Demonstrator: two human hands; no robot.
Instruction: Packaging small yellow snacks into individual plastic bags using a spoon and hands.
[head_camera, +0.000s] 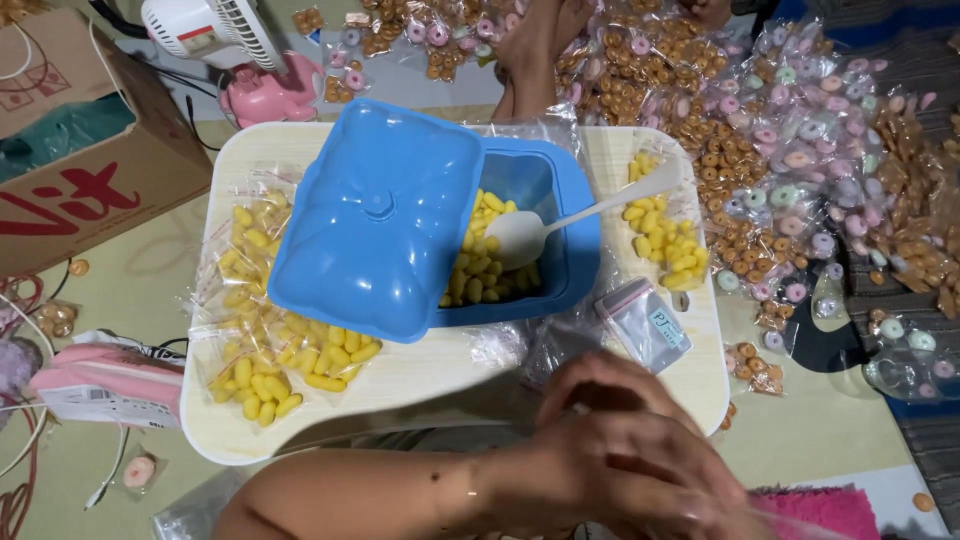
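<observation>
Hands, two, overlapped at the near edge of the surface (450, 375): left hand (640, 470) lies over right hand (600, 385), fingers curled on something thin and clear; whether they pinch it shut cannot be told through the blur. Judgement: opening a small bag goes best pinched at its mouth, held level.

Beyond the fingers: clear zip bags (645, 325), limp, glossy plastic. Left of them: filled bags of yellow pellets (265, 350), oblong, smooth. Farther: blue tub (560, 240), rigid plastic, its lid (385, 215) tilted across it, white spoon (540, 232) resting in pellets. Farthest: heaps of bagged ring sweets (790, 150) on the floor.
</observation>
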